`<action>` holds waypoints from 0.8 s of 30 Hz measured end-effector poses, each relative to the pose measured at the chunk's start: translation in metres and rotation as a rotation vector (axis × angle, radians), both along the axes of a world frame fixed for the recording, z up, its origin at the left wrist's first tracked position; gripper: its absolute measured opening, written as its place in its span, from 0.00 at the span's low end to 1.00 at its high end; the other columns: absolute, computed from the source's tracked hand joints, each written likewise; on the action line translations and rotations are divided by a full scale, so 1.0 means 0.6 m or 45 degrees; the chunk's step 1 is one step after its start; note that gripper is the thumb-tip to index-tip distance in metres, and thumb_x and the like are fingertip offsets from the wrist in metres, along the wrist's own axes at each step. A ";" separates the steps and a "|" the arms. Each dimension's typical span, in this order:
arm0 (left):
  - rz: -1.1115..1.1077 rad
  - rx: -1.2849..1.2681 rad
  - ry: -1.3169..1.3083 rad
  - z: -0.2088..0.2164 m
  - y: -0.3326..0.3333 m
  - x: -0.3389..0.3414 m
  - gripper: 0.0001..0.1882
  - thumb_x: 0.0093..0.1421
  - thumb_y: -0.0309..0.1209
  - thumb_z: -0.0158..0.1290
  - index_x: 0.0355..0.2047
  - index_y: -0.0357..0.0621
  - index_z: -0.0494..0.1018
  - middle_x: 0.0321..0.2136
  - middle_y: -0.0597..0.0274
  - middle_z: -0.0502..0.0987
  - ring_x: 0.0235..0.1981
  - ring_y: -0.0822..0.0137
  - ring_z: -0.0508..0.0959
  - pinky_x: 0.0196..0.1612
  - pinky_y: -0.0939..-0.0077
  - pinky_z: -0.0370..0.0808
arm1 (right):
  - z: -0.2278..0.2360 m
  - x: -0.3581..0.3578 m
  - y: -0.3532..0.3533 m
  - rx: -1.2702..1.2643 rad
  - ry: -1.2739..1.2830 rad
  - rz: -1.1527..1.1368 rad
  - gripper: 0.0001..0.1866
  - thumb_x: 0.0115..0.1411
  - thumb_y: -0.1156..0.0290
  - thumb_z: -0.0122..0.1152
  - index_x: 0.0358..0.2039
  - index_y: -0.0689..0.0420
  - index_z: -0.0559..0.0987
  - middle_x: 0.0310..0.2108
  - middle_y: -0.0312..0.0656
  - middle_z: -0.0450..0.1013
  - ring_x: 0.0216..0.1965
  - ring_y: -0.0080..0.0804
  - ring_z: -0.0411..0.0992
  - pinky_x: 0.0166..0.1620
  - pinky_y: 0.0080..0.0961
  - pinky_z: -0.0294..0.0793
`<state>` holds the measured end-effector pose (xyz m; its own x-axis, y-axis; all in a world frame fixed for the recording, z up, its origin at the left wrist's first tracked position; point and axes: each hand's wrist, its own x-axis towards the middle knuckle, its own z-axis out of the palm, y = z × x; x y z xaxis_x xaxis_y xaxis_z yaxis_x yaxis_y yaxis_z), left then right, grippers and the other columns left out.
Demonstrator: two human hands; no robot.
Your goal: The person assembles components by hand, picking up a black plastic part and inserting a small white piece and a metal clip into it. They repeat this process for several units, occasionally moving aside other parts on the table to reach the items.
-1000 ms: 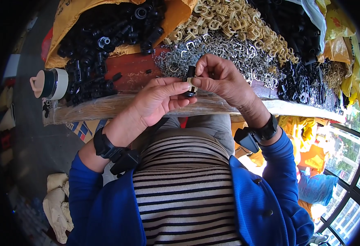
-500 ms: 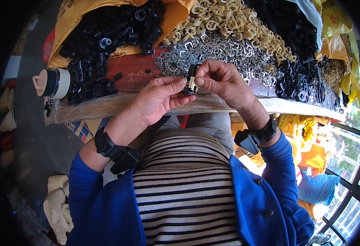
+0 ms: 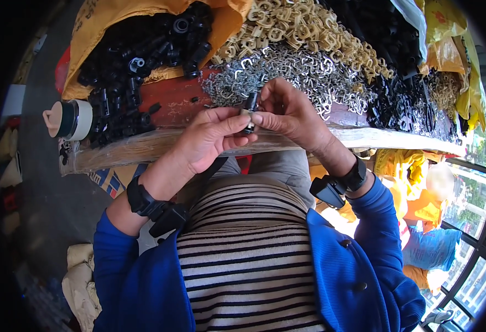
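Between my two hands, just above the table's near edge, is a small black tube-shaped plastic part [image 3: 252, 100] with a pale band around its middle. My left hand [image 3: 207, 138] pinches its lower end between thumb and fingers, palm turned up. From the other side my right hand [image 3: 292, 116] presses its thumb and curled fingers against the part, covering much of the band. Behind the hands lies a heap of small bent metal clips [image 3: 309, 77]. Farther back rises a pile of cream plastic clips [image 3: 292, 25].
An orange sack [image 3: 104, 27] spills black plastic fittings [image 3: 160, 44] onto the red tabletop [image 3: 171, 94]. A cream lidded cup [image 3: 71, 120] stands at the table's left end. Thin black pieces [image 3: 400, 110] lie at the right, near yellow bags [image 3: 472, 77]. The wooden table edge [image 3: 121, 149] runs before me.
Both hands and the part have shifted slightly left in view. My right thumb has closed in over the cream band, and the part shows less of it.
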<state>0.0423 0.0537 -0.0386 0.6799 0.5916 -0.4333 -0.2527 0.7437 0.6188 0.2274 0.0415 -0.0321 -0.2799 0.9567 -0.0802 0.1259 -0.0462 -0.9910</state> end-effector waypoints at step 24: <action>0.123 0.022 0.013 0.012 0.001 0.072 0.11 0.52 0.30 0.48 0.35 0.37 0.69 0.27 0.59 0.73 0.25 0.72 0.74 0.26 0.87 0.73 | -0.034 0.368 -0.075 0.612 -1.372 -0.918 0.04 0.49 0.74 0.52 0.27 0.59 0.70 0.21 0.37 0.66 0.21 0.28 0.65 0.23 0.20 0.63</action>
